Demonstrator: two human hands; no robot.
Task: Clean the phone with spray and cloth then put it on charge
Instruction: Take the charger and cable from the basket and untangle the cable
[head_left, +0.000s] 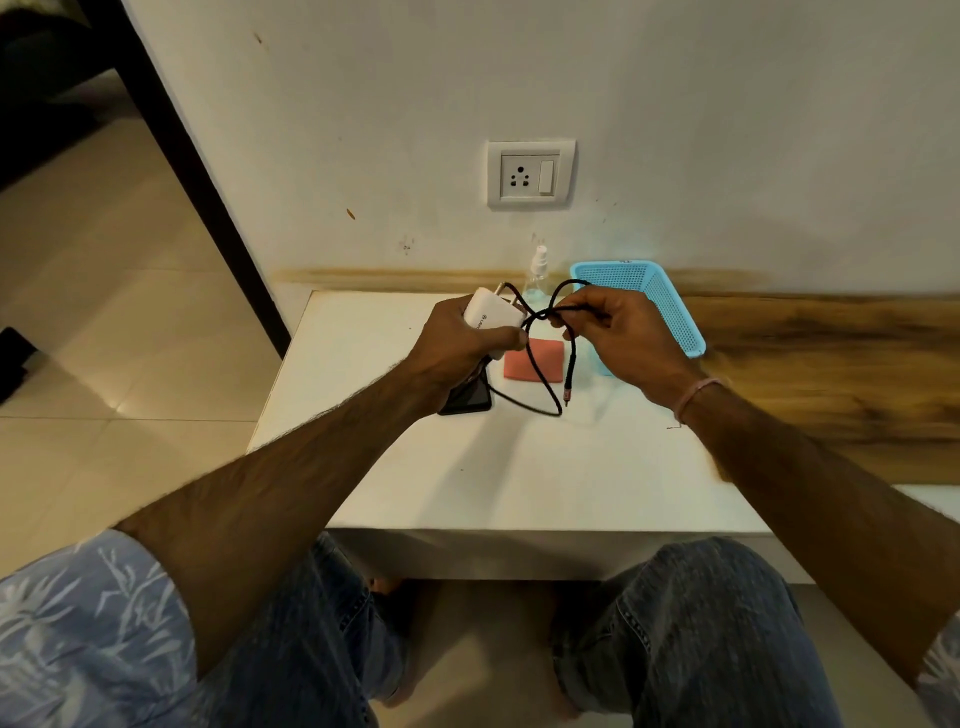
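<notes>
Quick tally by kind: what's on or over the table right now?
White plastic charger adapter: 1
Black braided cable: 1
Black flat phone: 1
Pink square cloth: 1
Clear spray bottle: 1
Blue perforated plastic basket: 1
Total: 6

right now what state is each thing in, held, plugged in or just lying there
charger: gripped in the left hand, pins bare, not plugged in
cable: looped, pinched by the right hand, free end dangling
phone: flat on the table, screen dark
cloth: folded, lying flat
spray bottle: upright by the wall
socket: nothing plugged in
basket: on the table, untouched
</notes>
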